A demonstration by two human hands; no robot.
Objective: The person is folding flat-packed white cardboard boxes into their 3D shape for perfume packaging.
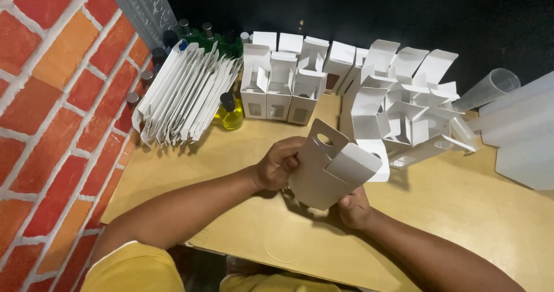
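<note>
Head view: my left hand (276,165) pinches the half-folded white cardboard carton (329,168) by its edge, my right hand (354,206) closed beneath, holding it above the wooden bench (461,205) so its flaps stay free.

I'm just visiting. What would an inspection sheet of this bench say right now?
Surface: tan wooden table, partly bare.
Job's things: one white carton, half folded, held above the table.
Clutter: flat cartons leaning at the left; standing cartons at the back; loose pile at the right; yellow bottle; green bottles; clear cup.
Grippers: left hand and right hand both grip the carton.
Cables: nothing seen.
Surroundings: brick-pattern wall left, dark wall behind.
</note>
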